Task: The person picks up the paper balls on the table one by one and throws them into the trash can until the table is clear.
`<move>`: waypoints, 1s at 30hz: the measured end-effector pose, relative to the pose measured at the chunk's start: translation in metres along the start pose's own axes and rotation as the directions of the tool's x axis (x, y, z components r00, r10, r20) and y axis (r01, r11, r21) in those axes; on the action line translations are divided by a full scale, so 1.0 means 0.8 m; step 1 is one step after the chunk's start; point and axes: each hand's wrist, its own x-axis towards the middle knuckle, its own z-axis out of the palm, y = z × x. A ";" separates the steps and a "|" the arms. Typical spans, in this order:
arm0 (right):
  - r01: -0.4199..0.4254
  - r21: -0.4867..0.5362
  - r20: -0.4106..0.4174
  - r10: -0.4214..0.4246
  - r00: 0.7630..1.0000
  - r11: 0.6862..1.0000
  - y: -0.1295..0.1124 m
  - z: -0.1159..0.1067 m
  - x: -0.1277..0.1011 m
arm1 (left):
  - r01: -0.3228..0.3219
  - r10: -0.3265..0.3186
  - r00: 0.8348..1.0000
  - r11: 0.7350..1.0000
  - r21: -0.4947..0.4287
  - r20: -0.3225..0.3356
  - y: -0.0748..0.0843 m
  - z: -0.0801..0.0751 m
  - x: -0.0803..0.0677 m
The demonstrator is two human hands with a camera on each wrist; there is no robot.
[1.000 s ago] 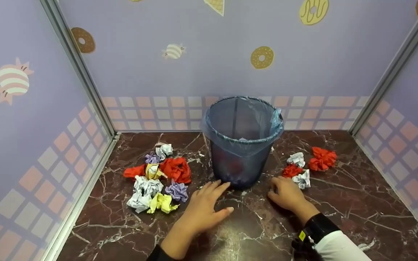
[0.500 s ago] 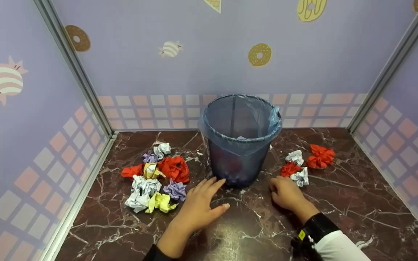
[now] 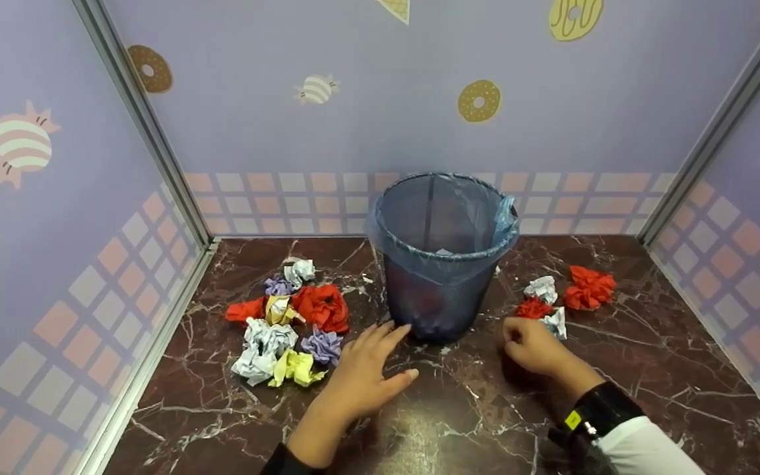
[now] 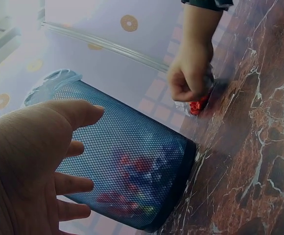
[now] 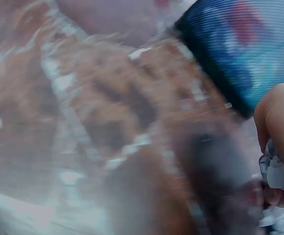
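Observation:
My right hand (image 3: 538, 346) is curled, raised a little off the tabletop right of the bin. The right wrist view shows a crumpled white-grey paper ball (image 5: 278, 174) pinched between its thumb and fingers. Just beyond that hand lie two white paper balls (image 3: 541, 289), a small red one (image 3: 534, 308) and a larger red one (image 3: 589, 288). The mesh bin (image 3: 436, 297), lined with a blue plastic bag, stands upright with crumpled papers inside. My left hand (image 3: 363, 379) has its fingers spread, close to the bin's base; the left wrist view shows nothing in it.
Left of the bin is a heap of crumpled papers: red (image 3: 320, 308), white (image 3: 268, 340), purple (image 3: 322, 346) and yellow (image 3: 296, 368). Printed lilac walls (image 3: 274, 132) enclose the dark marbled table (image 3: 433, 409) on three sides.
The right hand has shifted slightly right and up from the tabletop, its fingers curled tighter. The left hand has stayed nearly in place. Bin and loose papers look unmoved.

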 end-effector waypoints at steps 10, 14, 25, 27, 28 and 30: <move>-0.178 0.070 0.049 0.175 0.983 0.982 -0.049 -0.139 0.057 | 0.030 -0.032 0.999 0.999 -0.043 -0.029 -0.009 -0.013 0.002; -0.228 0.053 0.046 0.226 0.973 0.972 -0.078 -0.196 0.083 | 0.028 -0.032 0.997 0.998 -0.058 -0.065 -0.015 -0.022 0.002; -0.098 -0.173 -0.078 0.086 0.993 0.980 -0.154 -0.290 0.164 | 0.125 -0.133 0.982 0.990 -0.064 -0.135 -0.033 -0.050 -0.004; -0.059 -0.202 -0.071 0.046 0.996 0.977 -0.167 -0.297 0.178 | 0.134 -0.144 0.978 0.988 -0.076 -0.149 -0.037 -0.054 -0.006; -0.044 -0.211 -0.062 0.031 0.998 0.977 -0.174 -0.300 0.184 | 0.137 -0.148 0.976 0.987 -0.079 -0.158 -0.040 -0.056 -0.006; -0.016 -0.230 -0.043 0.007 0.999 0.973 -0.188 -0.304 0.196 | 0.142 -0.155 0.972 0.986 -0.082 -0.179 -0.044 -0.061 -0.007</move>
